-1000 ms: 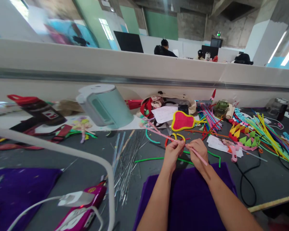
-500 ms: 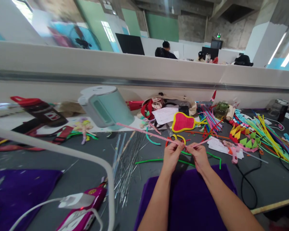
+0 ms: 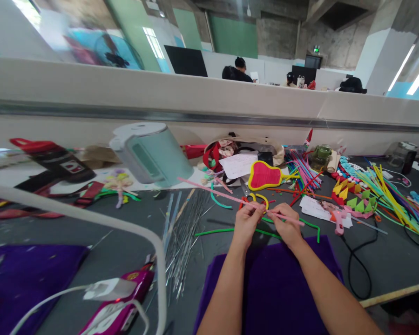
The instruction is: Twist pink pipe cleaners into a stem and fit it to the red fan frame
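Observation:
A long pink pipe cleaner [image 3: 212, 190] runs through both hands above the table. My left hand [image 3: 248, 221] pinches it near the middle, and its longer part slants up and away to the left. Close beside it, my right hand [image 3: 284, 224] pinches the same stem, with a short end sticking out to the right. Green pipe cleaners [image 3: 216, 231] lie on the table behind and under the hands. Just beyond the fingers are scissors with yellow and orange handles [image 3: 263, 200]. A purple cloth [image 3: 275, 288] lies beneath my forearms.
A pale blue pitcher [image 3: 153, 156] stands at the back left. Thin metal wires [image 3: 186, 242] spread left of my hands. A pink glue gun [image 3: 339, 222] with a black cord lies right. Colourful pipe cleaners [image 3: 394, 200] are heaped far right. A white tube [image 3: 157, 246] arches in front at left.
The pink pipe cleaner's right end has swung from pointing up and right to pointing slightly down. Its left end has shifted a little to the right.

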Available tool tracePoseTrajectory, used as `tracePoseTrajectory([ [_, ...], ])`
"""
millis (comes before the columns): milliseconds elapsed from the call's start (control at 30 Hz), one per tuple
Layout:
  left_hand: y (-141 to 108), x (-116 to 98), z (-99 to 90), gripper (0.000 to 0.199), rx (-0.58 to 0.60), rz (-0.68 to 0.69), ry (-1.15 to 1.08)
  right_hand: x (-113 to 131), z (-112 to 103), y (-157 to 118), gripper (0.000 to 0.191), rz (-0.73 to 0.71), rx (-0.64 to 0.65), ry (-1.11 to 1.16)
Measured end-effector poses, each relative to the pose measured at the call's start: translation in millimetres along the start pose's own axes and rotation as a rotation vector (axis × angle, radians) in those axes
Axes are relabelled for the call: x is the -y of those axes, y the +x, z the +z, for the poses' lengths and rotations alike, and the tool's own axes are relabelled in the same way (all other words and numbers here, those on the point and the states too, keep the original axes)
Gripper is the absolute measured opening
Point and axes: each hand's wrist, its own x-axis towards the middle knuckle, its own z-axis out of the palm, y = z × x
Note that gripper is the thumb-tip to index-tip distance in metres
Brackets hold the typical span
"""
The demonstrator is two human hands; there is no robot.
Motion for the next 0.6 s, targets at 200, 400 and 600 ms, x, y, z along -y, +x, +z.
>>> tracePoseTrajectory([
  [200, -1, -3, 1.7, 0.026, 0.039, 0.114, 0.033, -5, 7, 0, 0.018, 0.458, 0.088, 0.570],
  [400, 0, 3, 3.3, 0.036, 0.016, -0.088, 0.006, 0, 1, -2, 0.014, -0.076, -0.037, -0.032],
  [600, 1, 2, 1.0, 0.033, 0.014, -0.046, 0.000, 1, -4, -1, 0.013, -0.178, 0.040, -0.154],
])
